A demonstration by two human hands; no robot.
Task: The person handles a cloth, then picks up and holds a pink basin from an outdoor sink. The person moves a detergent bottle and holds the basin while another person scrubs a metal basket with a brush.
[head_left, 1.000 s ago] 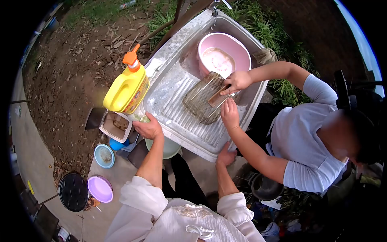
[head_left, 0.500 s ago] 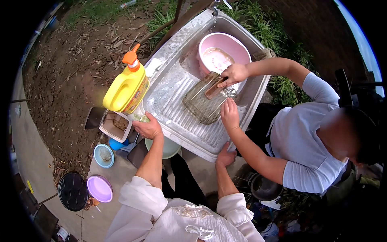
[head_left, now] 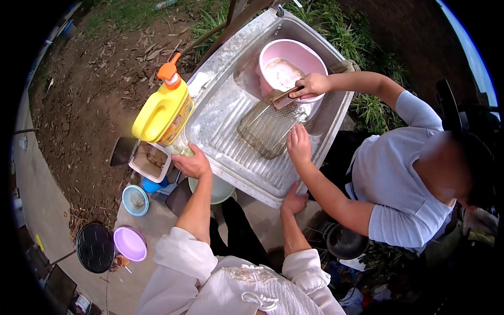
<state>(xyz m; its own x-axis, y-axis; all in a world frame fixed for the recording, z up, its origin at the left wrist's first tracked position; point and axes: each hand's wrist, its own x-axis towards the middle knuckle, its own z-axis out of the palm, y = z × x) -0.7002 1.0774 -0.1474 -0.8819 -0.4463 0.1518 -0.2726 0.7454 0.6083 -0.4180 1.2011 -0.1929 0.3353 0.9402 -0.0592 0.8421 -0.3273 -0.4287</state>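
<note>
Wire-mesh basket (head_left: 265,128) lying in a sink (head_left: 247,185), with two hands placed at the sink's near edge.
The left hand (head_left: 193,163) is set at the near edge's left end, its fingers bent and partly spread; whether the pale green item (head_left: 182,150) beside them is gripped cannot be told. The right hand (head_left: 294,200) is placed against the near right corner; its fingers are partly hidden, so its closure cannot be told. The basket is carried on the ridged floor toward the right edge, beside the pink basin (head_left: 310,58), and is touched by a co-worker's left hand (head_left: 298,147) and a brush (head_left: 283,100). It is judged light, springy and slippery if wet, best grasped by its stiffer rods; the sink, judged heavy and rigid, is best held by its rim.
</note>
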